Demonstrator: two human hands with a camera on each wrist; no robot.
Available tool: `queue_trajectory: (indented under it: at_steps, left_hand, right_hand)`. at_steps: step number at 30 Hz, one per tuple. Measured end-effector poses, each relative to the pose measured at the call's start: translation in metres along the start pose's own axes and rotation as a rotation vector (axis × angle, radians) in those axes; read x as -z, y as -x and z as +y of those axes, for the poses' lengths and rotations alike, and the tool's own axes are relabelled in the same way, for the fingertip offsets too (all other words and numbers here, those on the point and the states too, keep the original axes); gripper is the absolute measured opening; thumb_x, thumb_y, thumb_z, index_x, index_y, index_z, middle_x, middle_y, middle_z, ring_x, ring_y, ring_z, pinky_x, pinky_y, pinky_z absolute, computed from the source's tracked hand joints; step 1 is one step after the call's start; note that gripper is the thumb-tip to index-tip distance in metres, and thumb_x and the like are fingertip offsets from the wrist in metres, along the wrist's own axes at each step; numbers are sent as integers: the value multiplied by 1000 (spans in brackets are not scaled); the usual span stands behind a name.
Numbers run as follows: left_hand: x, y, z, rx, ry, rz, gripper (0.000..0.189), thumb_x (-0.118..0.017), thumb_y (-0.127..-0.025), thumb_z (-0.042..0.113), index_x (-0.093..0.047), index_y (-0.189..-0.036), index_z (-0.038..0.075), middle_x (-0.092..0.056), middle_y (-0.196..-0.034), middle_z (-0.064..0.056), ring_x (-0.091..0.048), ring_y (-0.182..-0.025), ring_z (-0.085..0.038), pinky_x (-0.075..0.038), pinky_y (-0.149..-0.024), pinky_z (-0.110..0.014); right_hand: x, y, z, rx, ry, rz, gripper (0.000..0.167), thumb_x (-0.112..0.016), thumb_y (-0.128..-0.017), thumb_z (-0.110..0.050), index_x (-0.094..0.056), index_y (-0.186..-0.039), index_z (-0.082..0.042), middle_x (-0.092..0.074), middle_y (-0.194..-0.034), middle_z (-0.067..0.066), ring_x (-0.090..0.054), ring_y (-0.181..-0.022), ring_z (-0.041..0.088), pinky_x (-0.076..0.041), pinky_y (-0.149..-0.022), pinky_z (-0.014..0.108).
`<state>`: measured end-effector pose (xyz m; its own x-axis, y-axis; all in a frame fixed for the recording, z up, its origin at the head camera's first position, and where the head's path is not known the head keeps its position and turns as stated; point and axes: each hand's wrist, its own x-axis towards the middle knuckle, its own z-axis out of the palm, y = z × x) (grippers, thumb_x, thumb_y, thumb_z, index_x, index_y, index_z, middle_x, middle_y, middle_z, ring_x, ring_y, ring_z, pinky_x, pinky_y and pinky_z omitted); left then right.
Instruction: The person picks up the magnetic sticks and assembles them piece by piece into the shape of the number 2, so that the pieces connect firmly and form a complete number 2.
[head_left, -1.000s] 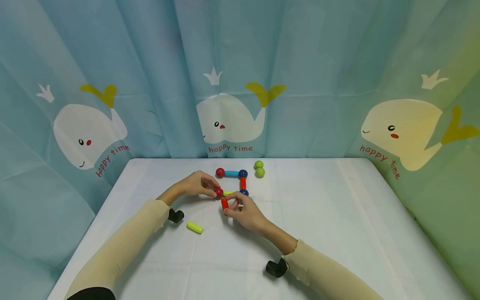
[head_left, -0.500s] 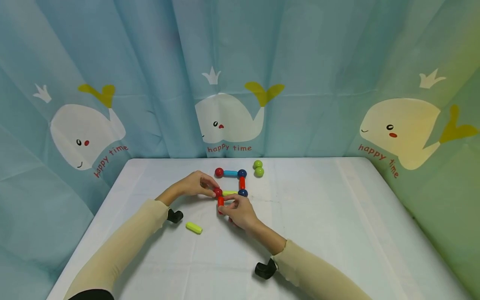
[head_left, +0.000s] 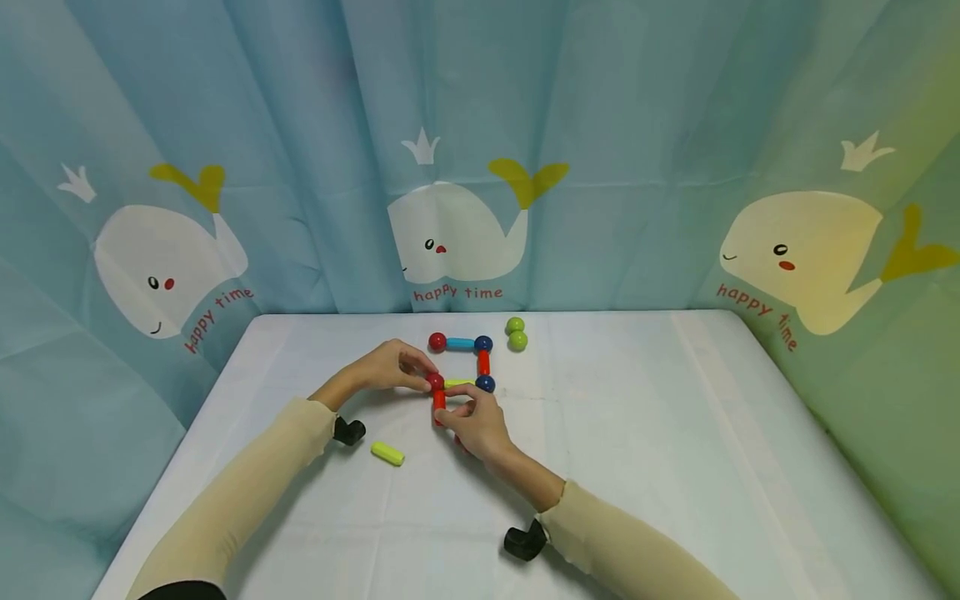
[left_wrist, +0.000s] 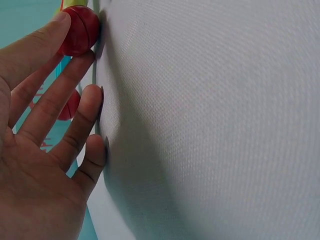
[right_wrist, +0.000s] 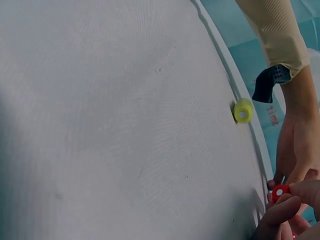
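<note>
My left hand point(head_left: 392, 367) pinches a red ball point(head_left: 436, 382) between thumb and fingers; in the left wrist view the ball point(left_wrist: 80, 31) sits close against the white cloth. A red rod point(head_left: 439, 405) is between the thumb and fingers of my right hand point(head_left: 480, 425), its far end right at that ball. The rod's near end point(right_wrist: 280, 193) shows a pale disc in the right wrist view. Another bit of red point(head_left: 461, 445) peeks out beneath the right hand, mostly hidden. From the ball a yellow-green rod point(head_left: 459, 383) runs to a blue ball point(head_left: 485, 383).
Beyond, a red rod point(head_left: 483, 363), second blue ball point(head_left: 483, 343), light-blue rod point(head_left: 461, 343) and red ball point(head_left: 437, 342) continue the chain. Two green balls point(head_left: 517, 333) lie right of it. A loose yellow-green rod point(head_left: 387, 453) lies nearer me. A whale-print curtain point(head_left: 457, 233) backs the table.
My right hand has moved a little left, bringing the red rod from a tilt beside the red ball to straight in line below it. The left hand stays on the ball.
</note>
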<state>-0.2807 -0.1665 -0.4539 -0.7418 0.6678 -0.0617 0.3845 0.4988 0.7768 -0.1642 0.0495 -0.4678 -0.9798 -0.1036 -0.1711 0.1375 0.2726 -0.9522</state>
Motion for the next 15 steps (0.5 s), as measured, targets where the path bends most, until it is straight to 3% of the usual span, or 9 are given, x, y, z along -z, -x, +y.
queue_trajectory:
  at_steps: [15]
  left_hand:
    - [0,1,4,7,-18,0,25,-82,-90,15,-78,-113,9,-77,-111,-2,-68,-98,-18,-55,-94,-41]
  right_hand:
    - [-7,-1,-4,-3,15,28,33,-78,-92,-17,-67,-122,-10,-69,-72,10,-51,-47,12,-41,-43,21]
